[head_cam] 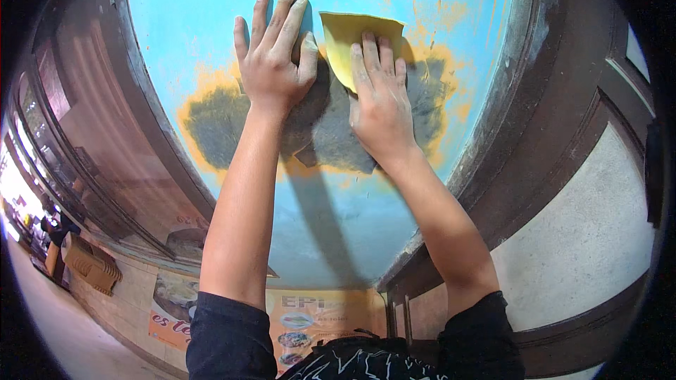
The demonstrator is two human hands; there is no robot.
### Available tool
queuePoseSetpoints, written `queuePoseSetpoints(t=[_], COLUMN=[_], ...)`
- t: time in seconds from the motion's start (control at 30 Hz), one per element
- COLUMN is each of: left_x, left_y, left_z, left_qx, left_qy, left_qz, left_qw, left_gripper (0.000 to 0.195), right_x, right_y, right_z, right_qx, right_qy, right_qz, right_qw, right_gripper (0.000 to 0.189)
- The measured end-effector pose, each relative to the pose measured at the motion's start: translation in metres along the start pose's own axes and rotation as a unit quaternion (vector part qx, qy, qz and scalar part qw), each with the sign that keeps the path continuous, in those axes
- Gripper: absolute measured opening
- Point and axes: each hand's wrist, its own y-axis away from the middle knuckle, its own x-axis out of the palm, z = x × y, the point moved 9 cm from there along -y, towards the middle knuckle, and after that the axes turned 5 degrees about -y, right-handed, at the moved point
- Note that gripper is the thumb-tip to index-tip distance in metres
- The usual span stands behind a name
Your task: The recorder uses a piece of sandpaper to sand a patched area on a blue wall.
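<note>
A turquoise-painted panel [179,5] fills the view before me. It bears a broad dark grey patch [216,126], with a ragged yellow-orange border where the paint is worn. My left hand [277,58] lies palm-down against the panel, at the upper edge of the patch. Its fingers are spread and it holds nothing. Beside it, my right hand [383,95] presses a yellow sheet of what looks like sandpaper [338,31] to the panel. The sheet's upper corners stick out past my fingertips, and its underside is hidden. Pale dust coats the fingers of both hands.
Dark wooden framing [533,89] borders the panel on the right. Glass panes in a dark frame [105,89] run along the left. Below hangs an orange poster [327,316] with food pictures and writing. A brown slatted object [90,264] stands at lower left, near a partly visible person [55,237].
</note>
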Motion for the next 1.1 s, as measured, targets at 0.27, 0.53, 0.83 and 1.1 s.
queuePoseSetpoints(t=[0.27, 0.53, 0.83, 1.1], left_x=[0.001, 0.001, 0.003, -0.002], left_y=[-0.003, -0.002, 0.002, 0.002], left_z=[0.001, 0.004, 0.011, 0.009], left_qx=[-0.008, -0.01, 0.0, 0.008], left_qy=[0.0, 0.008, -0.002, 0.029], left_qz=[0.014, 0.01, 0.006, 0.008], left_qw=[1.0, 1.0, 1.0, 1.0], left_gripper=[0.05, 0.05, 0.048, 0.048], right_x=[-0.015, 0.006, -0.014, -0.001], right_y=[-0.054, 0.004, -0.062, 0.008], right_z=[-0.008, 0.01, 0.007, 0.019], right_qx=[-0.008, 0.011, -0.01, 0.013], right_qy=[0.023, -0.008, -0.036, -0.01], right_qz=[-0.068, 0.008, -0.084, 0.016], right_qw=[0.997, 1.0, 0.996, 1.0], right_gripper=[0.056, 0.057, 0.06, 0.057])
